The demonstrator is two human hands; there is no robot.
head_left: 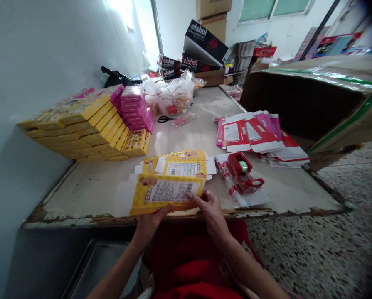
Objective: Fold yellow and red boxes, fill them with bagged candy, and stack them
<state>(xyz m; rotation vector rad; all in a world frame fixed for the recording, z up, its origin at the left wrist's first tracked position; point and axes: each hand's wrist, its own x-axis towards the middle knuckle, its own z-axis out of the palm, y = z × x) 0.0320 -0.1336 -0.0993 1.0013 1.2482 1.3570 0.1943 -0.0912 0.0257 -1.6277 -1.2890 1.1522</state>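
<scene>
The left grip is closed on the near edge of a yellow carton, thumb along that edge and the other fingers mostly hidden beneath; the right grip pinches its right end between thumb and fingers. The carton is thin printed card, oblong, with a pale panel of small text and a white flap sticking out on the left (blurred at its edge). It lies between both hands, touching each, above the near edge of the worn, chipped tabletop.

Just beyond it spreads a pile of flat yellow cards, overlapping too much to count. To the right, one glossy red tape dispenser with a pale green roll rests on crinkled clear plastic. Farther right is an overlapping pile of flat red and pink cards.

On the left, folded yellow boxes are stacked in close layers, with smooth pink boxes against their far side. Beyond are one pair of black-handled scissors, filmy white plastic bags and four black printed boxes. One large cardboard box gapes at the right.
</scene>
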